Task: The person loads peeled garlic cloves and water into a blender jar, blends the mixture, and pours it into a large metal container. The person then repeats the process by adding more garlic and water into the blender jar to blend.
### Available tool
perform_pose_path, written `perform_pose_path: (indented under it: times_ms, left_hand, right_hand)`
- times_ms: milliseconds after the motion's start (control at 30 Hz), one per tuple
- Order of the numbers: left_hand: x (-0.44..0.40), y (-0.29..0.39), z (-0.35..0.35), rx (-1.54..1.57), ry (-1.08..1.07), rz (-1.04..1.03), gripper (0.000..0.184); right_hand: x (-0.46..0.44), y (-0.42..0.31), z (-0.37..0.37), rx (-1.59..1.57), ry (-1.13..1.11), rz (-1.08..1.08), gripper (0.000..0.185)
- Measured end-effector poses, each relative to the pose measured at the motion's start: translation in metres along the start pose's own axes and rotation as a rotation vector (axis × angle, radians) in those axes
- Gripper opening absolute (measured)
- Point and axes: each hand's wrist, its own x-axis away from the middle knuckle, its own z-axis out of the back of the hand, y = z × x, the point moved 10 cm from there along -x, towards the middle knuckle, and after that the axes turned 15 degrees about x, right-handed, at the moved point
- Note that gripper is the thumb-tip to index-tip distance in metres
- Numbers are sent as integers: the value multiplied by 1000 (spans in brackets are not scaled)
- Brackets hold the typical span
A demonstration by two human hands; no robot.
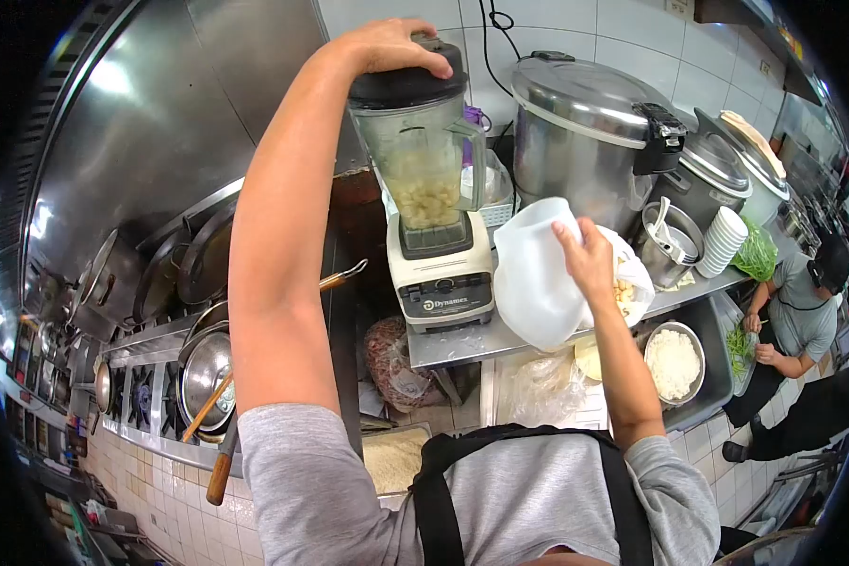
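Note:
My left hand (398, 49) lies on top of the black lid (410, 87) of a blender jar, thumb and fingers apart over it. Pale chunks (426, 200) sit in the lower part of the clear jar, which stands on a cream blender base (441, 274). To the right of the base, my right hand (587, 257) grips the edge of a translucent white plastic container (536, 274), held tilted. Partly behind my right hand is a white bag (635, 274) with yellowish pieces inside.
A large steel cooker (580, 132) stands behind the counter (434, 349). Stacked white bowls (725, 241), a steel pot (668, 241) and a bowl of white shreds (674, 366) are on the right. A co-worker (797, 307) handles greens there. Pans and a stove (151, 391) stand left.

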Motion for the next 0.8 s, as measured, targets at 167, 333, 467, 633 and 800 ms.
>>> perform_pose_path:
  times_ms: [167, 333, 467, 633, 800]
  left_hand:
    - [-3, -13, -12, 19, -50, 7, 80]
    - [10, -11, -8, 95, 99, 8, 77]
    - [22, -8, -2, 70, 180, 26, 74]
    - [7, -3, -8, 11, 85, -52, 76]
    - [-3, 0, -1, 200, -33, -105, 74]
  right_hand:
    - [10, 28, -26, -123, 80, -30, 41]
    - [8, 29, -46, -196, 95, -24, 34]
    - [2, 26, -57, -261, 46, -68, 32]
    - [0, 27, -62, -203, 69, -26, 33]
    - [2, 17, -55, -128, 82, 14, 33]
